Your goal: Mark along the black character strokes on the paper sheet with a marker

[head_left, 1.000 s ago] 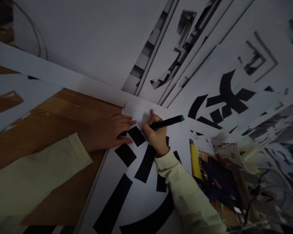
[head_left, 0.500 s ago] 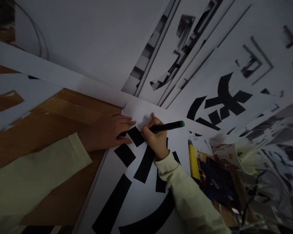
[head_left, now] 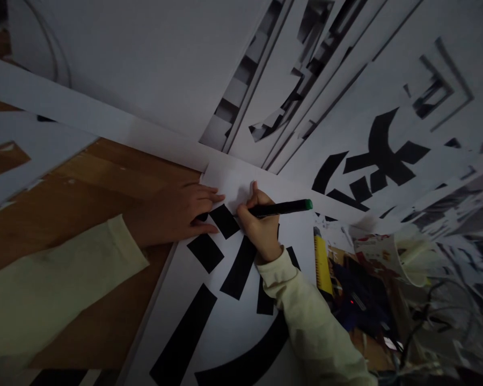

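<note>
A black marker pen point(head_left: 287, 207) with a green end is held between the fingers of my right hand point(head_left: 261, 233). Its tip is by the right edge of a black four-sided patch point(head_left: 224, 221); whether it touches is too dark to tell. Under both hands lies a white board point(head_left: 221, 327) with several black shapes on it, among them a long black strip point(head_left: 185, 335) and a wide black curve point(head_left: 245, 362). My left hand point(head_left: 173, 212) rests on the board's left edge, thumb and fingers apart on either side of a small black area, just left of the patch.
Right of the board lie a yellow cutter-like tool point(head_left: 322, 262), a printed paper cup point(head_left: 378, 256) on its side and a dark blue device point(head_left: 352, 303) with a red light. White panels with cut-outs point(head_left: 273, 118) stand behind. Brown wooden table point(head_left: 84, 198) shows at left.
The view has shifted slightly, so the background sits a little differently. My right hand and the marker pen have moved slightly right; my left hand stays in place on the board.
</note>
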Demonstrator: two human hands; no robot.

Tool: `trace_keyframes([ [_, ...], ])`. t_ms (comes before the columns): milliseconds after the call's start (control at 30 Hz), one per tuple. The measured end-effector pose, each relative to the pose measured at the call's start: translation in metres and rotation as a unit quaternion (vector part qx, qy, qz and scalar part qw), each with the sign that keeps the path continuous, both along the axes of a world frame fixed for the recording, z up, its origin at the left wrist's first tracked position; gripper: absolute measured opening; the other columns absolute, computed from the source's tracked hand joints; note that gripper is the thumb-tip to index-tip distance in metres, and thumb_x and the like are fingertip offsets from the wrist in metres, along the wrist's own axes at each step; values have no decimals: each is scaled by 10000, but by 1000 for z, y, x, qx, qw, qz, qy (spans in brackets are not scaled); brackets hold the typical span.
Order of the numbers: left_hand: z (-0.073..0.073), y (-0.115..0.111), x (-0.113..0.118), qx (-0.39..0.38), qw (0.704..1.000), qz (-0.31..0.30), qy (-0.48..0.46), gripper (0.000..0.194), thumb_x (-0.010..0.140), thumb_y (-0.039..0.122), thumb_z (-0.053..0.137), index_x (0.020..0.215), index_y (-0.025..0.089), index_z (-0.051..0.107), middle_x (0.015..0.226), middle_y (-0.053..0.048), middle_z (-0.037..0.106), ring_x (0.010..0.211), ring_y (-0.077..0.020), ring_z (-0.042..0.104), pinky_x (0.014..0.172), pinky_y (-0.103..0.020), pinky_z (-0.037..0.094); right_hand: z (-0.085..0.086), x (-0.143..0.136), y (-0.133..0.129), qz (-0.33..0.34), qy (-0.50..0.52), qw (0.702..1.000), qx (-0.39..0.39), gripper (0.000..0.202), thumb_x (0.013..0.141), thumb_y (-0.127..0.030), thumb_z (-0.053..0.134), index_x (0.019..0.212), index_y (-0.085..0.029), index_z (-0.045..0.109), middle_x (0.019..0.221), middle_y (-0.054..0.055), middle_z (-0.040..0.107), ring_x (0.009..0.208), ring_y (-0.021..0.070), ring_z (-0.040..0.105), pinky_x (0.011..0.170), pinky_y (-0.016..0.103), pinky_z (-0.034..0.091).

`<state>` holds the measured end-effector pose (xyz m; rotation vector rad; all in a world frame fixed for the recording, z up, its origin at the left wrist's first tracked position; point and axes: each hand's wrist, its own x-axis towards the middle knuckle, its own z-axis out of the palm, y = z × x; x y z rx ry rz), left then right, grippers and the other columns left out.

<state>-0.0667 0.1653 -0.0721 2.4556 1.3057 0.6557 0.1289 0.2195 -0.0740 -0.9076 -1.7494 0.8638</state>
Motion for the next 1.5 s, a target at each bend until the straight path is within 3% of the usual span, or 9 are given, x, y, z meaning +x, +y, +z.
trace_keyframes([
  [867,-1,0,-1,12,1000,-7,8,384,892,514,533,799,162,653,1271,-81,629,1251,-235,521,1097,-415,363,1,8,-2,14,-5,1000,5,296,627,-47,560,535,-228,345,515,-106,318,451,76,320,1172,513,288],
  [1033,0,0,0,15,1000,-7,8,384,893,521,529,926,165,668,1279,-81,623,1247,-237,523,1103,-418,351,2,10,-4,15,-13,1000,-4,285,630,-55,560,542,-230,353,513,-106,315,452,78,344,1165,510,298],
  [1267,-3,0,0,-1,1000,0,6,367,897,510,525,908,176,677,1304,-59,609,1276,-222,494,1124,-398,319,2,9,-3,13,26,1000,-1,272,678,-100,581,555,-229,377,527,-104,355,466,80,347,1168,517,286],
  [1500,-3,0,0,1,1000,-3,-8,378,896,517,519,818,178,669,1279,-68,625,1255,-227,514,1124,-410,326,-2,8,0,1,-5,1000,-5,255,739,-164,606,593,-230,407,556,-102,383,484,75,379,1176,483,273],
])
